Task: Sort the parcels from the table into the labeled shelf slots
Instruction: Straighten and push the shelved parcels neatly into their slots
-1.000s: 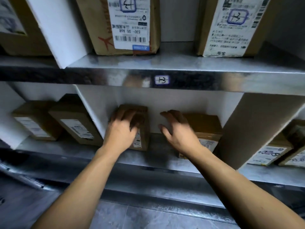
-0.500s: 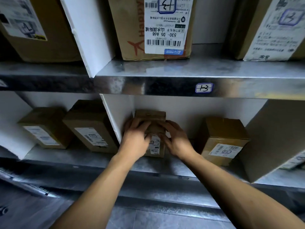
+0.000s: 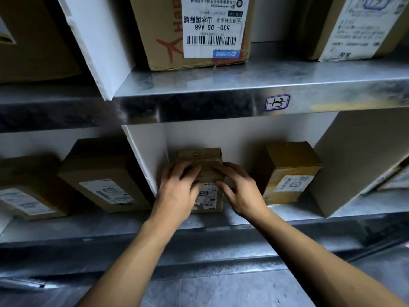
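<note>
Hands, both bare, are set on one small parcel (image 3: 204, 159). The left hand (image 3: 177, 192) is curled over its upper front edge; the right hand (image 3: 242, 192) is wrapped round its right front corner, with the thumb laid on the printed label. The small parcel is gripped between them, stood upright on the lower metal shelf (image 3: 276, 214), its left side close against the white divider (image 3: 146, 156) just left of the left hand. A handwritten slot tag (image 3: 277, 102) is fixed above and right of the right hand. A second brown parcel (image 3: 290, 171) is stood right of the right hand, apart from the gripped one. A long parcel (image 3: 104, 173) and a far-left parcel (image 3: 26, 189) are laid beyond the divider, left of the left hand. A large labelled carton (image 3: 199, 29) is shelved above both hands.
</note>
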A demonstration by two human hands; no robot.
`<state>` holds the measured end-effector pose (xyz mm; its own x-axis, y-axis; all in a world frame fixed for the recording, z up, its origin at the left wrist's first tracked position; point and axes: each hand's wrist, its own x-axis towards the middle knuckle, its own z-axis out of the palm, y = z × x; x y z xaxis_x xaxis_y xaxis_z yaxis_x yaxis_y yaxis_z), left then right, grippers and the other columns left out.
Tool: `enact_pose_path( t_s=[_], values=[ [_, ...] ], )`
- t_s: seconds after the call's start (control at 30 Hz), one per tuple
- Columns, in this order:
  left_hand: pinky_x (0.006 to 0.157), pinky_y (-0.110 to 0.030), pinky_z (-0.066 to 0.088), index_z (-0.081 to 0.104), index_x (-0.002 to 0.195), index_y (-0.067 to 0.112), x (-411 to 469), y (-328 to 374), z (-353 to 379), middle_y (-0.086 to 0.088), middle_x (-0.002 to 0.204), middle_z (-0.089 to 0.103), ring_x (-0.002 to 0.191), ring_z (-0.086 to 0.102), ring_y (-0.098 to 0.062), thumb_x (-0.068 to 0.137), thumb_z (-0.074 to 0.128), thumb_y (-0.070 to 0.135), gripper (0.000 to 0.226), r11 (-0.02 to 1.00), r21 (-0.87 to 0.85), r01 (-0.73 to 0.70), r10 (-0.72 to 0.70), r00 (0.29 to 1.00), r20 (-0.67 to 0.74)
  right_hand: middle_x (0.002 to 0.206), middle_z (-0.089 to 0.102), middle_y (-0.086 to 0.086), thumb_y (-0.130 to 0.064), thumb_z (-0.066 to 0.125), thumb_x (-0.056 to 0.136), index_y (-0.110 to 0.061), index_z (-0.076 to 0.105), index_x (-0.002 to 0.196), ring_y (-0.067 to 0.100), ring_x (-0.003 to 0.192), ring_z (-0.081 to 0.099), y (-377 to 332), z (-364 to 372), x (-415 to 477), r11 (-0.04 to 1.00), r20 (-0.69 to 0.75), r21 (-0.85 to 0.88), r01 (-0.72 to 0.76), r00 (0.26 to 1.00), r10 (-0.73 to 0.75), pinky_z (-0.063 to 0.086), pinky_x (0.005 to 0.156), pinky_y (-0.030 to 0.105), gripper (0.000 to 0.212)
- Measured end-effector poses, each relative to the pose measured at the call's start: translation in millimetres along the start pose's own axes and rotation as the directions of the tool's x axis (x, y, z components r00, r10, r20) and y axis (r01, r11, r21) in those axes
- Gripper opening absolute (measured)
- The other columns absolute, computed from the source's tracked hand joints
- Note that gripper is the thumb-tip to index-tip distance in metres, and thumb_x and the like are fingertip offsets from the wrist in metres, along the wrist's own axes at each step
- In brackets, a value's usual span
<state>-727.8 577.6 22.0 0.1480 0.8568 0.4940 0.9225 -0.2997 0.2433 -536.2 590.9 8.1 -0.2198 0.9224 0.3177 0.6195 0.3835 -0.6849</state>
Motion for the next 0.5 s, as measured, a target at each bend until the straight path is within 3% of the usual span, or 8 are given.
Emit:
enact_pose_path(
  t_s=[0.13,0.37,0.5],
  values=[
    [0.098,-0.047,0.042,0.067,0.121,0.014,1.9,2.6,-0.9,-0.010,0.123,0.058,0.112,0.049,-0.040,0.080,0.074,0.019,0.042,1.000,0.005,0.012,-0.012,1.000,-0.006,0.140,0.052,0.011,-0.022,0.063,0.095,-0.020,0.056,0.139,0.027,0.126,0.053,-2.5,-0.1,3.8,1.000,0.014,-0.019,-0.007,1.000,0.007,0.038,0.104,0.022,0.044],
    [0.099,-0.051,0.041,0.066,0.122,0.016,4.8,16.6,-3.4,-0.011,0.126,0.057,0.116,0.047,-0.042,0.085,0.069,0.024,0.038,0.994,0.042,0.100,-0.102,0.994,0.038,0.151,0.041,0.014,-0.029,0.059,0.097,-0.025,0.051,0.143,0.034,0.133,0.046,-7.9,-20.5,1.9,0.989,0.066,-0.144,0.008,0.998,0.002,0.042,0.105,0.036,0.046],
    [0.100,-0.055,0.041,0.064,0.125,0.014,11.4,23.4,-2.7,-0.015,0.130,0.054,0.117,0.045,-0.045,0.085,0.069,0.023,0.041,0.984,0.077,0.160,-0.166,0.983,0.074,0.145,0.047,0.011,-0.034,0.056,0.098,-0.022,0.051,0.140,0.034,0.127,0.050,-4.1,-50.5,-17.8,0.972,0.076,-0.229,0.054,0.996,-0.038,0.045,0.104,0.042,0.043]
  ],
)
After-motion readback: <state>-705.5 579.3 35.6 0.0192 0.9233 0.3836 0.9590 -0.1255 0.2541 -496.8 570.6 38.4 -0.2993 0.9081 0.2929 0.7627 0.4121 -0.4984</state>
